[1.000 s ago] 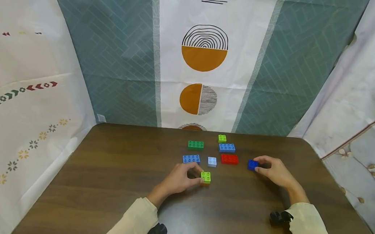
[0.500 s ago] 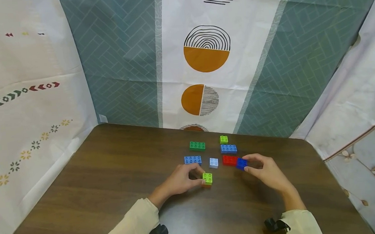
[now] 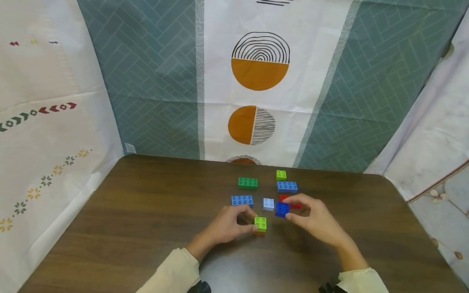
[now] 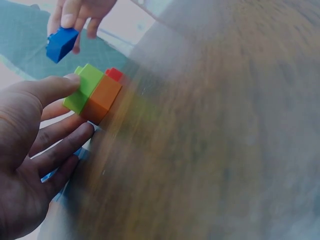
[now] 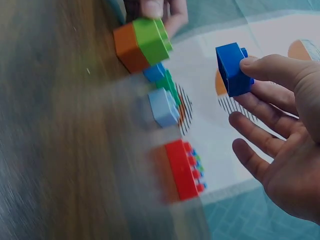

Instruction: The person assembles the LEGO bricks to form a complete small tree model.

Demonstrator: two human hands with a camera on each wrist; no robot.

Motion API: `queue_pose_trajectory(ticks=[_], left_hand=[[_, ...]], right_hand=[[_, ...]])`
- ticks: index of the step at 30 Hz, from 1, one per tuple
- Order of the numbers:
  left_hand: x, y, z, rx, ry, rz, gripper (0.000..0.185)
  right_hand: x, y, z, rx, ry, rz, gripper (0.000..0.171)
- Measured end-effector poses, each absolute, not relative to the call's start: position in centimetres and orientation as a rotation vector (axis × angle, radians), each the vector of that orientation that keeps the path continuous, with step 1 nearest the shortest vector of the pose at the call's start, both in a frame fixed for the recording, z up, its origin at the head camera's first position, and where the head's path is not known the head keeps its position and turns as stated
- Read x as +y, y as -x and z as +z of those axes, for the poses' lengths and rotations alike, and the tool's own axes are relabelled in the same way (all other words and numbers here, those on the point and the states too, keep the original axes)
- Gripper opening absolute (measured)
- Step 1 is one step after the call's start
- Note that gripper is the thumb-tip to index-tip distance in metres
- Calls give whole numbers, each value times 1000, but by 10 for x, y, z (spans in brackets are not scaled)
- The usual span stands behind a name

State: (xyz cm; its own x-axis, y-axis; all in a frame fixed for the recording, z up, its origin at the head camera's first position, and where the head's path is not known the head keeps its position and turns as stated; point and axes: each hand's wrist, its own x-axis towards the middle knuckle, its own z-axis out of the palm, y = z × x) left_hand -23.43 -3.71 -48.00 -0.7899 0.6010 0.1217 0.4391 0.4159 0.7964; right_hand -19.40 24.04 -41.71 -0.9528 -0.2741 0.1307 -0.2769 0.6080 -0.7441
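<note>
My left hand (image 3: 225,225) pinches a lime green brick (image 3: 261,223) between thumb and fingers. Under it, joined in a stack, is an orange brick (image 4: 101,99) that stands on the table. My right hand (image 3: 319,217) holds a dark blue brick (image 3: 281,209) by thumb and fingertips, raised above the table and just right of the stack. In the right wrist view the dark blue brick (image 5: 233,69) hangs apart from the lime and orange pair. Behind the right fingers lies a red brick (image 3: 284,198), partly hidden in the head view.
Behind the hands lie a pale blue brick (image 3: 268,204), a blue brick (image 3: 242,200), a green brick (image 3: 247,183), another blue brick (image 3: 287,187) and a small lime brick (image 3: 281,175). Patterned cloths hang along the back and sides of the brown wooden table (image 3: 160,192).
My right hand has carried the dark blue brick leftward, past the front of the red brick toward the stack. The left hand stays on the lime brick.
</note>
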Motion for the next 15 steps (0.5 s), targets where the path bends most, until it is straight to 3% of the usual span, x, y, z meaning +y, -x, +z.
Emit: queue_pose_trajectory(ticks=[15], left_hand=[[-36,235,-483,2440,-929,1383,25]], right_hand=[[203,191,-431,-2824,-579,1300,31]])
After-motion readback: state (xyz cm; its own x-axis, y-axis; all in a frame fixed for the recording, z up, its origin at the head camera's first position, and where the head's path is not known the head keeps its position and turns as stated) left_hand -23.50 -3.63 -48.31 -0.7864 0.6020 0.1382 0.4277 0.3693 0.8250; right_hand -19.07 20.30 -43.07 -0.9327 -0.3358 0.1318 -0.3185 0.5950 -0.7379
